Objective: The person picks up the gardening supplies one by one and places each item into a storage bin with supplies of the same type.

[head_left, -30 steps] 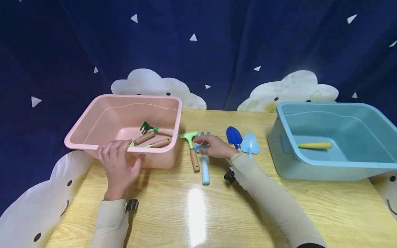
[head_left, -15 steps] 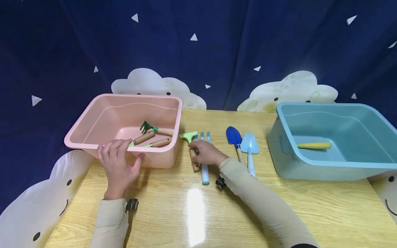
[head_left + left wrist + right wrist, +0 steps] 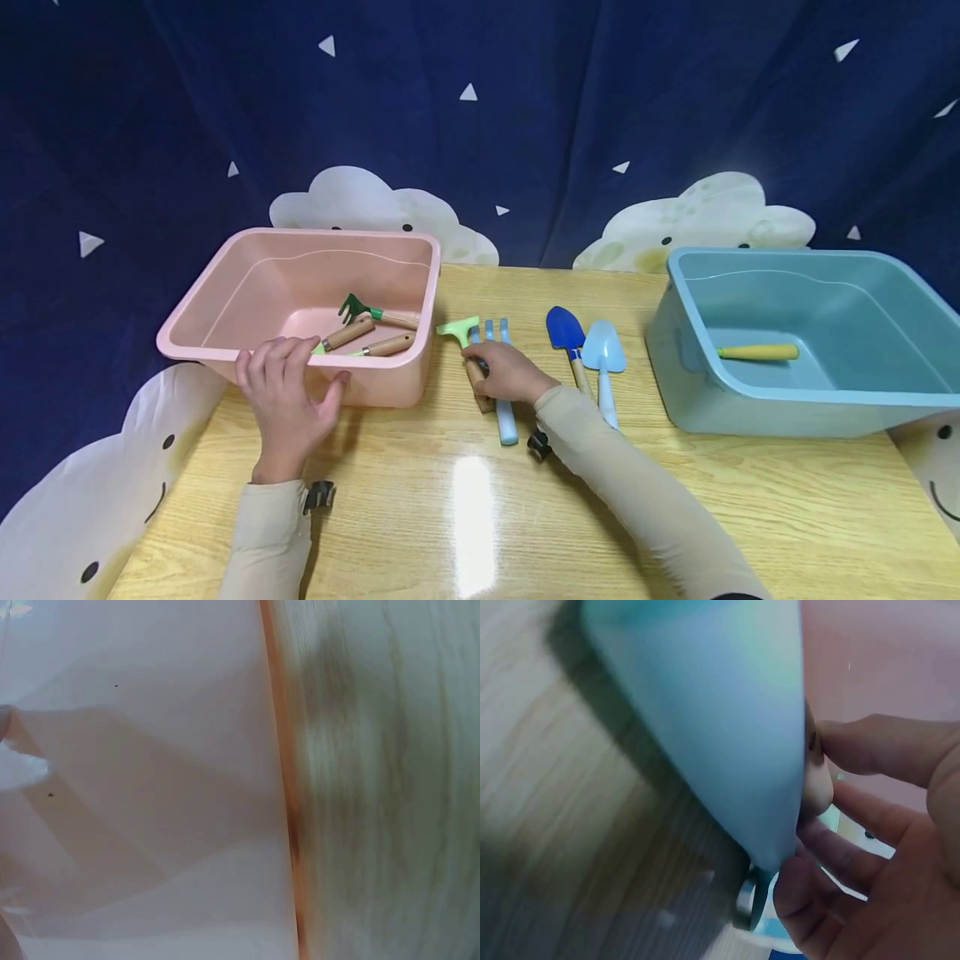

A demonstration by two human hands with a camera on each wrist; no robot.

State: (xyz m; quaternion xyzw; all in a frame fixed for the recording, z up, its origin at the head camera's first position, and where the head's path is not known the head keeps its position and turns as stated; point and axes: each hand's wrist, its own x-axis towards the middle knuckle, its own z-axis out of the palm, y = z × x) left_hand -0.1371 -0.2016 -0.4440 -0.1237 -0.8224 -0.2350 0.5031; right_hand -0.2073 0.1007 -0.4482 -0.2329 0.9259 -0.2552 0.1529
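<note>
In the head view my right hand [image 3: 512, 372] pinches the wooden handle of a small garden tool with a light green T-shaped head [image 3: 458, 328]. The right wrist view shows thumb and fingers at that wooden handle [image 3: 820, 792], and a light blue fork's handle [image 3: 720, 727] fills the foreground. This light blue garden fork [image 3: 507, 426] lies against the green-headed tool, partly under my hand. My left hand [image 3: 287, 408] grips the near rim of the pink bin [image 3: 375, 385], fingers over the edge and thumb outside. Only bits of its fingers show in the left wrist view.
Inside the pink bin are a dark green hand rake [image 3: 354, 308] and two wooden-handled tools [image 3: 350, 333]. A dark blue trowel [image 3: 565, 327] and a light blue trowel [image 3: 603, 348] lie right of my hand. The blue bin [image 3: 787, 417] holds a yellow-handled tool [image 3: 761, 352].
My right hand has come down from the fork's tines to the wooden handle and taken hold of it. Both handles' lower ends have shifted slightly right. The left hand has stayed put.
</note>
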